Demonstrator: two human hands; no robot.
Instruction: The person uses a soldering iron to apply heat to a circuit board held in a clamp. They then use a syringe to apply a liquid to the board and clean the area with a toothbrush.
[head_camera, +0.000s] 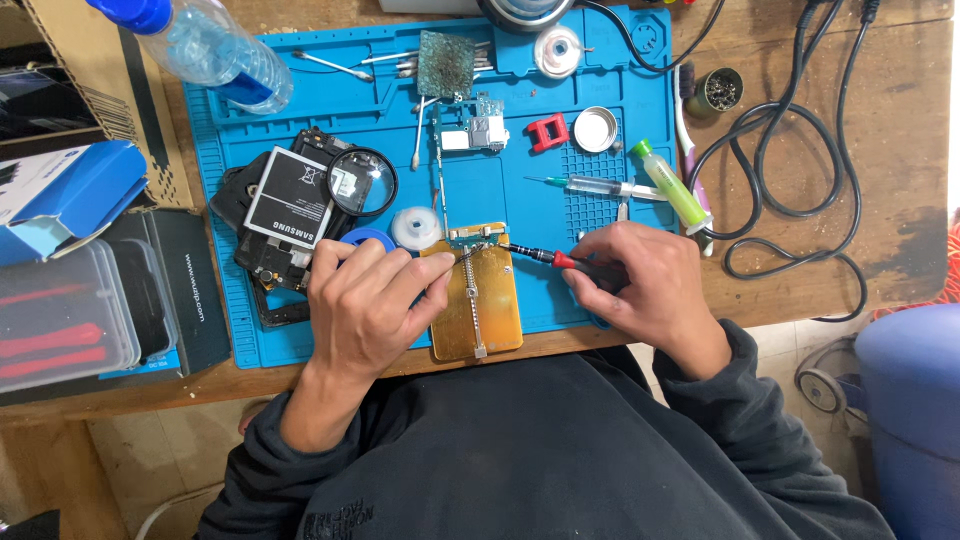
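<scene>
Your right hand (645, 285) has its fingers closed around a red-collared precision screwdriver (560, 260), with the tip reaching left to the small circuit board (476, 236) clamped at the top of the gold board holder (478, 300). Your left hand (365, 300) rests on the holder's left edge, its fingers curled narrow and pinching something at the clamp rail; I cannot tell what, if anything, sits between them.

The holder lies at the near edge of the blue repair mat (500, 190), partly overhanging the worktop (880, 150) towards your lap. If you press sideways with the driver, the holder could pivot or slide off that edge, since only your left hand steadies it.

The driver comes in at a shallow angle. A slip there would likely run the tip across the board and scratch parts or traces.

A loosened screw would probably roll off into your lap or onto the floor, since the small round tin (596, 129) sits well apart from the work.

The green-capped tube (668, 185) and the syringe (600, 186) lie just beyond your right hand; a quick wrist movement could knock them away.
</scene>
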